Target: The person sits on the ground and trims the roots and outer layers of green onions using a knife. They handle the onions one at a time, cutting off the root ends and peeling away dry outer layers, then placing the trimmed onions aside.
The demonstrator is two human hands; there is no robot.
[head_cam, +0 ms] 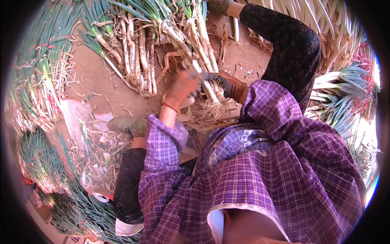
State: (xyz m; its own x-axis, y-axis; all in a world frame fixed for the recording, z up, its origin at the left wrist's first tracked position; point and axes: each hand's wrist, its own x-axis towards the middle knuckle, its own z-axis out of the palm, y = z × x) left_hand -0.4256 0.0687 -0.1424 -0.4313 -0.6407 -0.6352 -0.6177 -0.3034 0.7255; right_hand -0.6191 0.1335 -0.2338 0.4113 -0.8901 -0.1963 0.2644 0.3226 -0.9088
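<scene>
Both of my hands wear orange knit gloves with dark-coated fingers. A long green onion point(178, 39) slants down before me, its green leaves at the top and its roots near my lap. Around its lower white stalk my right hand point(228, 84) has its fingers closed. My left hand point(182, 89) meets the same stalk from the other side, fingers curled; motion blur hides whether they grip it. Fine roots point(214, 108) and dry husks lie below the hands. Beside the stalk, more unpeeled green onions point(140, 58) with brown, peeling skins rest on the ground.
Bundles of green onions with red ties point(45, 73) line the left side. Peeled white-stemmed ones point(317, 27) lie at upper right, beyond my bent knee point(298, 42). A clear plastic bag point(100, 164) of husks sits by my left leg. Brown ground point(91, 73) shows between piles.
</scene>
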